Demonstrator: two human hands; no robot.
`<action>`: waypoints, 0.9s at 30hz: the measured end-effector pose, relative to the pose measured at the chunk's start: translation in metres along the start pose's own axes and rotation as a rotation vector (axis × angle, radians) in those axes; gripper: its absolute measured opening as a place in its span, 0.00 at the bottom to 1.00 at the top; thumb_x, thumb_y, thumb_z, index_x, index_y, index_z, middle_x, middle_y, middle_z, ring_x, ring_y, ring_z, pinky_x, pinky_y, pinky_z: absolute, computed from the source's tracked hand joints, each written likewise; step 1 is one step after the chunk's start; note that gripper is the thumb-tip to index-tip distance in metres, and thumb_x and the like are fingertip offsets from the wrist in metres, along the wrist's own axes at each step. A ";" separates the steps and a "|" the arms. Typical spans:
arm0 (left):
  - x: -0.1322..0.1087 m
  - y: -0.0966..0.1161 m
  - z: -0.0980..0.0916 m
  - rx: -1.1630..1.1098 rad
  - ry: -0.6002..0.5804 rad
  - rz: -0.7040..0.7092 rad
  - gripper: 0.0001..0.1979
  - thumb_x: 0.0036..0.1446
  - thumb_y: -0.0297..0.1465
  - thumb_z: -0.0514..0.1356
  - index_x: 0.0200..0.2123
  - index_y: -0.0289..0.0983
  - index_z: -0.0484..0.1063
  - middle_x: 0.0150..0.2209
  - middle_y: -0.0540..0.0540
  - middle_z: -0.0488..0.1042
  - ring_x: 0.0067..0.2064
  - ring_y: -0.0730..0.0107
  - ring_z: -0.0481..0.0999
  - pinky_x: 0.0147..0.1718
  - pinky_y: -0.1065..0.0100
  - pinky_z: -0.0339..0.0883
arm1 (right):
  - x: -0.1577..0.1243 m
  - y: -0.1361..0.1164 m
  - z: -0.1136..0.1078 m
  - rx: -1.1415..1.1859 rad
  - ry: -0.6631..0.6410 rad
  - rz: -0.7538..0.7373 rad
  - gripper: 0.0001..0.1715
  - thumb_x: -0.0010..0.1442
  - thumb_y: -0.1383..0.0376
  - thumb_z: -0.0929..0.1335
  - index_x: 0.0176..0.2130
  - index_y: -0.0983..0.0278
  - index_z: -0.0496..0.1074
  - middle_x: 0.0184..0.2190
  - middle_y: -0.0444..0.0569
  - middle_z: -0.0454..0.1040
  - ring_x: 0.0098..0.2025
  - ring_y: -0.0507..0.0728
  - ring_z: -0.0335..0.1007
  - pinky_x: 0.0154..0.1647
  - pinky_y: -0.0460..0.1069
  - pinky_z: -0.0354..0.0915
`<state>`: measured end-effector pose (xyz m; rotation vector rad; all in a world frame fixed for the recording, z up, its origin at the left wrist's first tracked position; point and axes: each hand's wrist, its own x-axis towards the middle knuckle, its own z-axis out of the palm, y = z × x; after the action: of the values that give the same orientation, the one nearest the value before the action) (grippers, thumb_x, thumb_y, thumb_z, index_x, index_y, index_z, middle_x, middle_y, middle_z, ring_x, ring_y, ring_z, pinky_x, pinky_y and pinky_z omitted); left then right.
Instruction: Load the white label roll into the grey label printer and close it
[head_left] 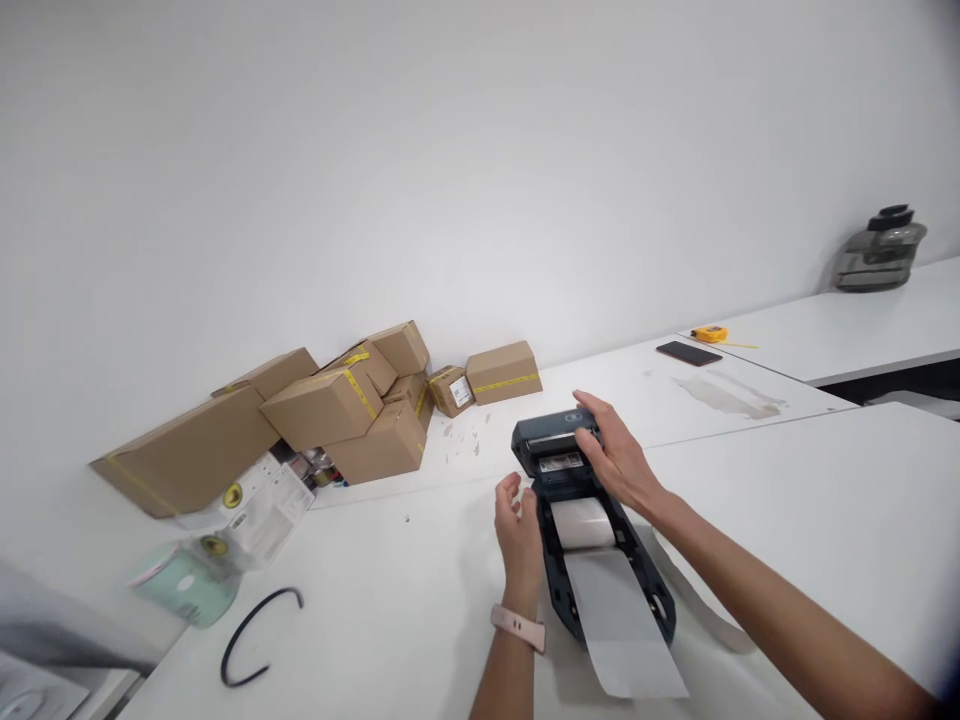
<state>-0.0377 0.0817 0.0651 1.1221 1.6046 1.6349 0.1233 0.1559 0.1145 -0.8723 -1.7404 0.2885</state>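
Note:
A dark label printer (553, 590) lies on the table with its lid (525, 436) swung up and back. Inside it sits a roll of white labels (583, 524), and a long strip (622, 630) runs from the roll over the front edge. My right hand (619, 455) grips the lid's right side, thumb on the inner face and fingers around the far edge. Beside the printer's left side is my left hand (517, 530), fingers loosely curled with a gap to the thumb and nothing visible in it; whether it touches the casing is unclear. A pink band (517, 628) circles the left wrist.
Several cardboard boxes (322, 408) are piled against the wall at left. Near them are a mint-green tub (184, 585) and a black curved band (244, 635). A phone (688, 353), yellow tape measure (709, 334) and dark jug (879, 255) stand or lie at right.

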 end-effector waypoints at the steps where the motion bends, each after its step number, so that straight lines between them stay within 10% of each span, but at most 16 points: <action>1: 0.007 -0.009 0.003 0.079 -0.049 -0.032 0.22 0.60 0.39 0.56 0.55 0.36 0.67 0.60 0.37 0.68 0.62 0.56 0.66 0.58 0.61 0.59 | 0.017 0.004 0.003 -0.007 -0.018 0.043 0.30 0.69 0.51 0.56 0.66 0.58 0.55 0.63 0.55 0.63 0.64 0.65 0.59 0.63 0.63 0.57; 7: 0.016 -0.046 0.015 0.277 -0.159 -0.118 0.27 0.60 0.38 0.55 0.61 0.35 0.60 0.60 0.36 0.69 0.60 0.57 0.69 0.56 0.62 0.60 | 0.084 0.022 0.010 -0.037 -0.181 0.243 0.35 0.67 0.46 0.56 0.62 0.64 0.62 0.59 0.59 0.69 0.59 0.69 0.66 0.58 0.64 0.63; 13: 0.012 -0.057 0.014 0.261 -0.142 -0.082 0.26 0.62 0.38 0.54 0.61 0.35 0.58 0.58 0.36 0.72 0.57 0.59 0.72 0.53 0.65 0.63 | 0.028 0.014 0.005 -0.087 0.139 -0.096 0.21 0.67 0.55 0.60 0.52 0.63 0.70 0.52 0.58 0.73 0.58 0.64 0.65 0.59 0.60 0.61; 19: 0.012 -0.054 0.013 0.248 -0.118 -0.105 0.26 0.63 0.39 0.53 0.61 0.35 0.57 0.58 0.36 0.72 0.56 0.59 0.72 0.53 0.64 0.63 | -0.029 0.033 0.024 -0.144 -0.751 0.015 0.23 0.69 0.58 0.55 0.42 0.60 0.76 0.42 0.54 0.79 0.44 0.63 0.75 0.45 0.56 0.68; 24: 0.012 -0.048 0.013 0.268 -0.106 -0.110 0.27 0.62 0.37 0.53 0.63 0.39 0.56 0.56 0.40 0.74 0.58 0.60 0.72 0.54 0.64 0.62 | -0.009 0.055 0.039 -0.142 -1.032 0.044 0.18 0.60 0.54 0.65 0.42 0.58 0.79 0.41 0.50 0.81 0.44 0.64 0.78 0.43 0.55 0.70; 27: 0.012 -0.045 0.014 0.282 -0.111 -0.091 0.26 0.62 0.35 0.53 0.63 0.38 0.56 0.54 0.40 0.76 0.57 0.59 0.73 0.54 0.64 0.61 | -0.002 0.059 0.044 -0.145 -1.148 0.036 0.31 0.47 0.50 0.73 0.49 0.58 0.77 0.48 0.53 0.79 0.49 0.69 0.75 0.46 0.58 0.69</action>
<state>-0.0383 0.1033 0.0214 1.2360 1.8233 1.2934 0.1076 0.2058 0.0632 -0.9004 -2.8214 0.8031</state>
